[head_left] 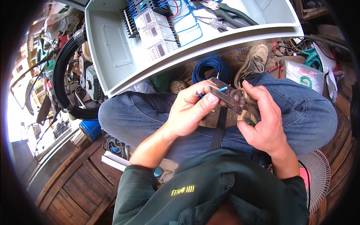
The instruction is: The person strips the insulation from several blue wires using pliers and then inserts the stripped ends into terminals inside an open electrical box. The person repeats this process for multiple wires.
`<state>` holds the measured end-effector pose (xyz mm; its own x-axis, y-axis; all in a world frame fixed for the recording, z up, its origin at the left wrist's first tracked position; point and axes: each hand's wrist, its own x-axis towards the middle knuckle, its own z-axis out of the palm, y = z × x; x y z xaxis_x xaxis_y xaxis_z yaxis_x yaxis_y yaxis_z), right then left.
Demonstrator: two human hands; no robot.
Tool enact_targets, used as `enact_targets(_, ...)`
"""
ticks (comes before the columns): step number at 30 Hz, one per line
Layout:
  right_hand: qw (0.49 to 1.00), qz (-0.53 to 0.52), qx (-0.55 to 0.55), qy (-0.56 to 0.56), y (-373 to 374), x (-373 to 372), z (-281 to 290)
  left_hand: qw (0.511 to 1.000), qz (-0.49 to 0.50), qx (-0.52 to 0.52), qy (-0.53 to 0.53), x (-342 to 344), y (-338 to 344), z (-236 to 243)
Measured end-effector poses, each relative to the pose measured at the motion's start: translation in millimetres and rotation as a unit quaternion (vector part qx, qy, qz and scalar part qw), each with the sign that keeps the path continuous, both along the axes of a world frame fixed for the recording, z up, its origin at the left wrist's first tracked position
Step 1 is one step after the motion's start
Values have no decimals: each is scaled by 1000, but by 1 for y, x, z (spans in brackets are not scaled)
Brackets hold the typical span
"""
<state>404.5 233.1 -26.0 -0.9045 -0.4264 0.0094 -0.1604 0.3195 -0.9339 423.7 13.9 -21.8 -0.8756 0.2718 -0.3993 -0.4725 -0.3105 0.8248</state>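
My right hand [264, 120] is closed around the handles of a wire stripper [235, 100], a worn dark metal tool with a spring between its grips. Its jaws point left, toward my left hand [189, 110]. A short blue wire [223, 89] lies at the jaws, pinched between my left thumb and fingers. Whether the jaws bite on the wire I cannot tell. Both hands are above my lap, in front of an open pale grey electrical box [108, 41] with modules [153, 33] and blue wiring inside.
Dark-handled pliers [230, 15] lie in the box. Below it sits a coil of blue wire [198, 71] beside my shoe [257, 60]. Red-handled pliers [275, 68] and a white plastic bag [300, 77] are at right. A fan guard [318, 180] stands lower right, a black coil [58, 75] left.
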Motion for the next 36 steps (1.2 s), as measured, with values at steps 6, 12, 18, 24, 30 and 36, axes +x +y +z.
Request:
enact_targets(6, 1000, 5, 14, 8, 3, 2, -1, 1000, 1, -21, 12, 1, 2, 4)
enact_targets(12, 997, 12, -12, -69, 3, 3, 3, 976, -50, -179, 114, 1, 3, 1)
enact_targets(18, 955, 9, -92, -283, 0, 2, 8, 945, 7, -281, 165, 1, 9, -12)
enact_targets(24, 948, 13, -114, -296, -3, 2, 11, 895, -3, -348, 279, -5, 3, -14)
enact_targets(30, 935, 35, -90, -342, 3, -5, 13, 910, 71, -336, 234, -4, 4, -6)
enact_targets(36, 935, 17, -124, -333, -1, 1, 8, 857, 59, -402, 317, -10, 3, -11)
